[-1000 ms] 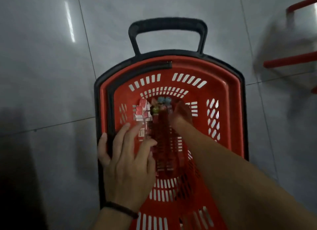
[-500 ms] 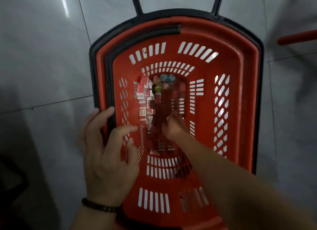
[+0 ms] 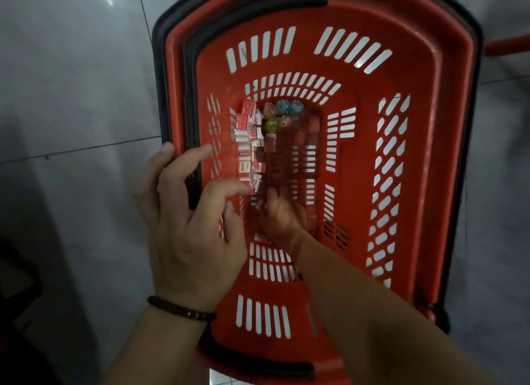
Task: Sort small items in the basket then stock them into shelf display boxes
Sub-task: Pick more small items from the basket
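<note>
A dark bead bracelet (image 3: 177, 310) sits on the nearer wrist. Above it the left hand (image 3: 189, 227) hovers over the left rim of the red basket (image 3: 358, 184), fingers spread and loosely bent, holding nothing. The right hand (image 3: 282, 215) reaches down to the basket's bottom; it is blurred, so I cannot tell whether it pinches anything. Just beyond both hands lies a row of small red-and-white boxes (image 3: 246, 143), with round coloured packets (image 3: 282, 112) at its far end. The basket stands on a grey tiled floor (image 3: 71, 98).

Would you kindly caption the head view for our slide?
Right hand reaches among small boxes in red basket; left hand at its rim.
</note>
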The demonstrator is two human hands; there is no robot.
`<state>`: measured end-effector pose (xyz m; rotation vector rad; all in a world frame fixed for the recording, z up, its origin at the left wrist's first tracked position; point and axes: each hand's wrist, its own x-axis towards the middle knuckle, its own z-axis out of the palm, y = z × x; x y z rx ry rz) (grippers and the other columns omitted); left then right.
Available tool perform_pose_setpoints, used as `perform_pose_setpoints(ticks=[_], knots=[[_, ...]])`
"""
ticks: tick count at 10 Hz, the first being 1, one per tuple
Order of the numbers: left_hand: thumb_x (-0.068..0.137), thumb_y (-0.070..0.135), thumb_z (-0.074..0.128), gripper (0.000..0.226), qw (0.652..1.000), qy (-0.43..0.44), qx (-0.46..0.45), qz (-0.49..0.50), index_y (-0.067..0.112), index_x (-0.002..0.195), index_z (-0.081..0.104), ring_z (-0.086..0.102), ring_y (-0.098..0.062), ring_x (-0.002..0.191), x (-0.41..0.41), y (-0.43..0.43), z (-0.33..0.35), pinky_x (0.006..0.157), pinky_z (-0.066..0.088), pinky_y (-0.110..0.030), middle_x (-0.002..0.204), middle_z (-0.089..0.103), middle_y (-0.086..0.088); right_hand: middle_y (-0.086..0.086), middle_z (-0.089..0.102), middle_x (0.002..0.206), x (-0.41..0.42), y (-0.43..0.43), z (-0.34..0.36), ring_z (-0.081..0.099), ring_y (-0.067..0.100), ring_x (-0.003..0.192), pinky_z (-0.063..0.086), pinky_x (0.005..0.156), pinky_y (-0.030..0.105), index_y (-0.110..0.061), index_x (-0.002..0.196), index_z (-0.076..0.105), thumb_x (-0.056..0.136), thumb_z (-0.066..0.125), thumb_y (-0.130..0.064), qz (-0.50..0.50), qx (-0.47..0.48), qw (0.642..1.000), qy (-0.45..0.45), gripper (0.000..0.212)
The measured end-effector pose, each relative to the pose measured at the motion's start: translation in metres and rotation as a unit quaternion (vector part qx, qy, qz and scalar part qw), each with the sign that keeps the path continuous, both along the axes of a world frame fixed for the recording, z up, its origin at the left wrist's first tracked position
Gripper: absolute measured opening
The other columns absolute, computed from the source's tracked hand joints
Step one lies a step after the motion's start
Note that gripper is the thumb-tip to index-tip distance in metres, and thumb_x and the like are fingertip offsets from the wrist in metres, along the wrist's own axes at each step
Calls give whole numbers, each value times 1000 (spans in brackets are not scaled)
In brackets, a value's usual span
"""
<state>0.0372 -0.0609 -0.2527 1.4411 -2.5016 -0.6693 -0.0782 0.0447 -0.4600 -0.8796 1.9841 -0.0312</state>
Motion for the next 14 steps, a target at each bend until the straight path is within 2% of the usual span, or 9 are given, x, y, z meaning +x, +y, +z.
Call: perform_pose_setpoints(ticks=[2,4,6,7,9,10,11,12,14], knots=[[87,-2,74,19,1000,16,9,7,11,101,75,32,-45,147,-3,2,1,127,17,-28,144,54,-21,-8,70,112,12,50,-5,68,18,114,45,78,14,-29,120,66,105,62,-32,86,86,988,-95,16],[91,4,72,11,1000,4,-8,12,11,100,75,33,-45,146,-2,1,-1,127,16,-27,144,55,-20,15,71,120,22,42,4,68,38,109,50,85,36,-11,123,68,105,56,-26,113,88,988,-51,26],[91,3,73,10,999,13,-36,13,10,97,76,36,-47,144,-2,2,-2,125,12,-17,142,57,-20,1,73,97,24,45,-27,72,20,95,58,86,33,-19,108,71,104,58,-37,118,132,974,-143,22],[92,5,71,9,999,24,-38,10,11,97,76,35,-44,145,-1,3,-5,125,15,-21,142,57,-18,3,74,116,17,47,-30,70,21,106,58,99,39,-22,125,70,100,58,-41,135,136,963,-190,33],[87,4,74,18,997,66,9,43,19,97,76,43,-34,140,7,-2,7,121,32,-37,139,60,-4,-8,71,92,-2,20,96,69,2,86,55,77,20,-26,103,70,104,69,-32,-66,52,958,-275,6],[93,18,73,17,963,124,121,205,31,103,68,54,-16,128,4,2,53,107,49,-46,131,59,10,7,79,102,-16,-3,201,77,31,95,63,83,52,-27,109,72,99,72,-39,-192,-25,939,-284,15],[93,56,68,20,831,209,387,341,47,110,63,72,-12,107,-7,2,135,90,62,-49,118,71,12,-2,80,107,-24,-37,326,78,14,95,64,82,31,-24,114,71,103,70,-28,-234,-109,930,-262,12],[80,80,63,47,731,273,524,342,48,114,69,77,-23,103,-12,-8,231,91,61,-53,114,78,4,-12,73,113,-22,-61,443,74,6,96,62,85,31,-34,115,68,104,68,-33,-152,-162,964,-150,11],[94,39,73,26,753,353,480,282,33,119,75,72,-26,116,13,-50,426,100,58,-53,120,77,-2,-15,53,123,11,-92,642,61,2,98,52,75,16,-36,129,66,94,76,-31,-15,-263,964,37,37]])
